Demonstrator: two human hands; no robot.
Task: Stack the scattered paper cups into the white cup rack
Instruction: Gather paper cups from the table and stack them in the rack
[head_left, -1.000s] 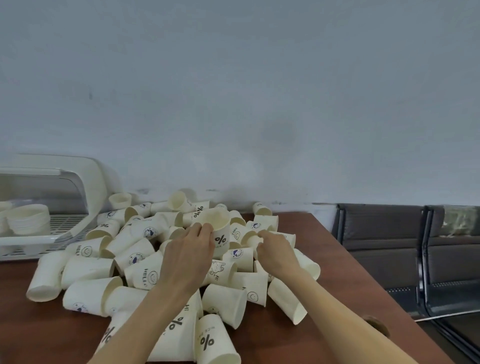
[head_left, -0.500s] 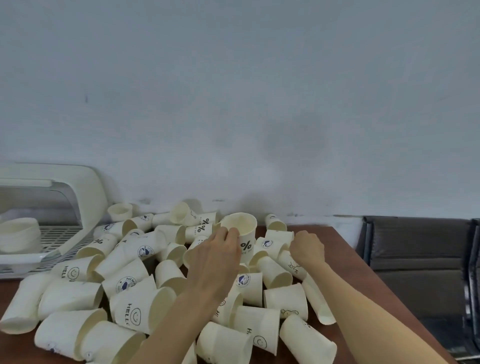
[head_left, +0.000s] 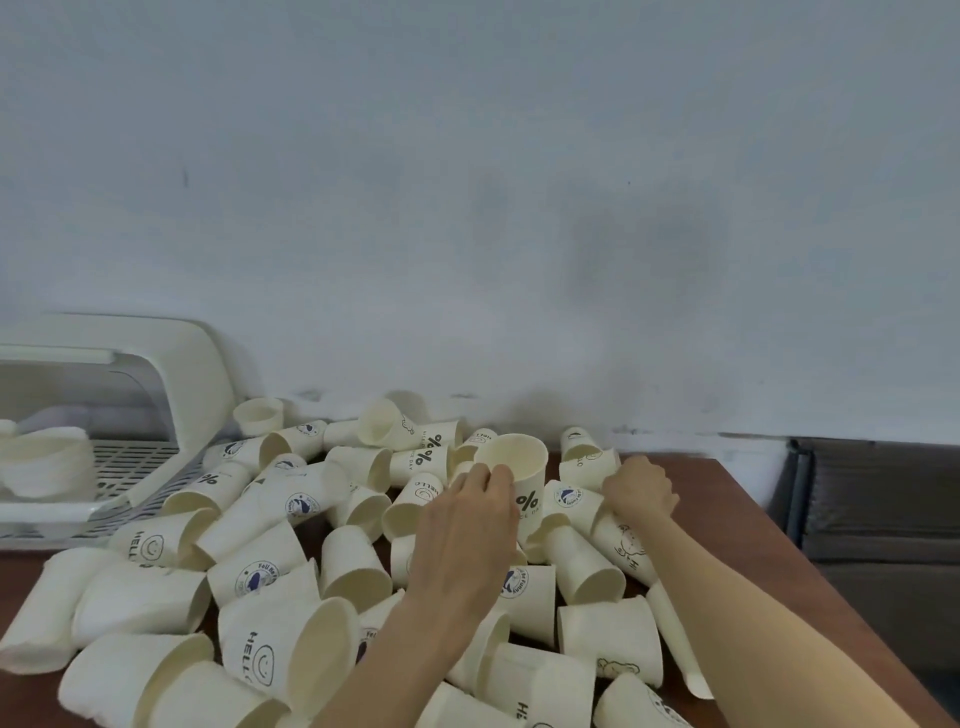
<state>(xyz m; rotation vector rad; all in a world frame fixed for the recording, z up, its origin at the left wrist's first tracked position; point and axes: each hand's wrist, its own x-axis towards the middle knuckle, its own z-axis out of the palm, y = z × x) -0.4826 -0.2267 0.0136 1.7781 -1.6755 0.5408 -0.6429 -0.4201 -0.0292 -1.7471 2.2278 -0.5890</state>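
- Paper cups (head_left: 291, 525): cream-coloured, many, heaped loose across the brown worktop (head_left: 727, 499); most lie on their sides, several printed with "HELLO" smiley faces, "%" marks or round blue badges.
- Upright cup (head_left: 519, 470): "%" print, mouth up, at the far middle of the heap; gripped by the left hand (head_left: 467, 535), fingers curled at its rim and near side.
- Right hand (head_left: 640, 491): just right of the upright cup, knuckles up, fingers bent down into the cups beneath; whether it grips 1 cannot be told.
- White cup rack (head_left: 176, 364): far left on the worktop, against the wall (head_left: 467, 182), with a slatted tray base.
- Nested cup stack (head_left: 47, 462): inside the rack, lying on the tray.
- Dark seats (head_left: 883, 499): beyond the right edge of the worktop.
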